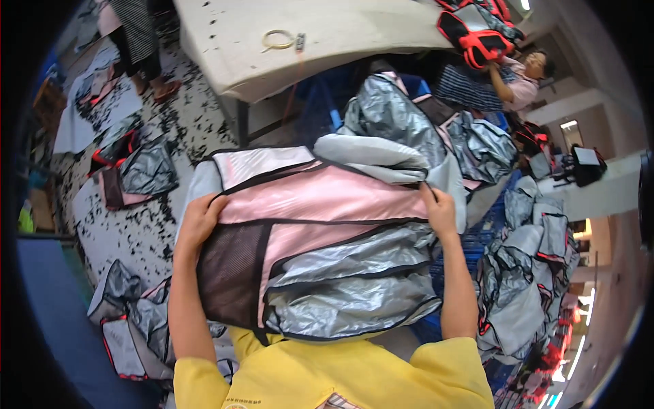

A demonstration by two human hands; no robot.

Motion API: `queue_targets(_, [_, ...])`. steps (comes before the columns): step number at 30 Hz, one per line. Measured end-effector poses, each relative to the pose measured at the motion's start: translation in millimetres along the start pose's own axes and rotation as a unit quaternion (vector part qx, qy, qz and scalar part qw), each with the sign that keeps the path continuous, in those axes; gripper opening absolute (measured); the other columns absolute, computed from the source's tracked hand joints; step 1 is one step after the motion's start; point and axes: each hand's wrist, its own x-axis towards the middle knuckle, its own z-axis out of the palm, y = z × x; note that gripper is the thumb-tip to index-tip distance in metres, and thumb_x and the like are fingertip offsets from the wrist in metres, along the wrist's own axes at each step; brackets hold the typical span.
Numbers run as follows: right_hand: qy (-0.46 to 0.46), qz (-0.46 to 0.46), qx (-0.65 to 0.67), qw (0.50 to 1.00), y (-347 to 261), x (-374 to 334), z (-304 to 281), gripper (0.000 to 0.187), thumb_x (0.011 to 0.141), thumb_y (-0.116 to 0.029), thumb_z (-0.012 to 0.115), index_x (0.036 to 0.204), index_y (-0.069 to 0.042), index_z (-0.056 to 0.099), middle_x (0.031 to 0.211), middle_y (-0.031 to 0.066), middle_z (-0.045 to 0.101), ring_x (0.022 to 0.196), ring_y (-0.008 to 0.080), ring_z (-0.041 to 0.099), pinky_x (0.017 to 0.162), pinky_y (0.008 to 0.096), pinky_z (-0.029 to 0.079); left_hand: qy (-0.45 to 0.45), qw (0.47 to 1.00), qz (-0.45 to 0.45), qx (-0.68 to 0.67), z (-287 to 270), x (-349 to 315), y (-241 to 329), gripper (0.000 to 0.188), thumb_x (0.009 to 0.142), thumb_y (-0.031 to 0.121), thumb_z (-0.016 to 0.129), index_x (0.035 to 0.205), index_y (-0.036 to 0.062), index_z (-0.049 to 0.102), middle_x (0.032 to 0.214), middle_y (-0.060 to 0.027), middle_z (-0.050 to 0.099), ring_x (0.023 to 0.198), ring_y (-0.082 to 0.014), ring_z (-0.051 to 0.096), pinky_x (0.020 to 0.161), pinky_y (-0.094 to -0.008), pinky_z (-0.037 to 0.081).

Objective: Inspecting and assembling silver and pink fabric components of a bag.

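A large half-sewn insulated bag [334, 198] is stretched out in front of my chest. It has pink panels, black edge binding, a dark mesh pocket [231, 269] at the lower left and crinkled silver lining [354, 296] along the bottom. My left hand [199, 221] pinches its left edge by the black binding. On the opposite side, the fingers of my right hand [439, 208] are closed on the edge near the right end of the pink strip. A folded pale grey part [371, 157] bulges up at the top. Fingertips of both hands are partly hidden by the fabric.
Beyond the bag stands a pale table [306, 31] with a ring of cord [278, 39] on it. More silver bags [402, 112] are heaped past mine, with another pile [524, 279] at right. Scraps litter the floor [197, 88]. A co-worker [507, 85] handles a red-trimmed bag.
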Motion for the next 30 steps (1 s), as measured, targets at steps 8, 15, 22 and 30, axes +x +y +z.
queue_targets(8, [0.007,0.022,-0.038,0.999,-9.5,-14.8,-6.8,0.049,0.105,-0.039,0.066,0.083,0.004,0.063,0.063,0.0079,0.047,0.064,0.0112,0.042,0.057,0.0374,0.036,0.025,0.998,0.028,0.049,9.2,-5.3,1.4,0.03,0.1,0.031,0.067,0.094,0.0009,0.069,0.081,-0.0257,0.065,0.071,-0.0425,0.062,0.066,-0.0445,0.048])
queue_targets(15, [0.009,0.025,-0.02,0.999,-8.4,-16.4,-6.9,0.054,0.106,-0.044,0.065,0.076,0.001,0.056,0.064,-0.0012,0.039,0.064,0.0089,0.036,0.055,0.035,0.031,0.045,0.997,0.026,0.059,9.1,-12.2,10.0,0.028,0.1,0.031,0.067,0.096,0.004,0.073,0.083,-0.0238,0.069,0.077,-0.0433,0.067,0.071,-0.0459,0.051])
queue_targets(22, [0.059,-0.016,-0.011,0.998,-14.0,-30.9,-2.3,0.051,0.106,-0.038,0.066,0.074,0.0,0.051,0.064,0.0004,0.038,0.065,0.0091,0.035,0.055,0.0351,0.03,0.164,0.961,0.109,0.194,3.7,-15.3,40.1,0.023,0.096,0.029,0.071,0.102,0.0081,0.077,0.1,-0.0185,0.072,0.093,-0.039,0.069,0.08,-0.0464,0.054])
queue_targets(30, [0.106,-0.063,0.035,0.992,-10.4,-41.8,5.6,0.051,0.104,-0.032,0.068,0.072,0.0,0.046,0.062,0.0032,0.034,0.062,0.0112,0.032,0.054,0.0368,0.029,0.008,0.916,0.363,0.171,63.0,63.1,144.4,0.014,0.092,0.014,0.07,0.102,0.0099,0.078,0.111,-0.0124,0.071,0.101,-0.0336,0.07,0.086,-0.0442,0.057])
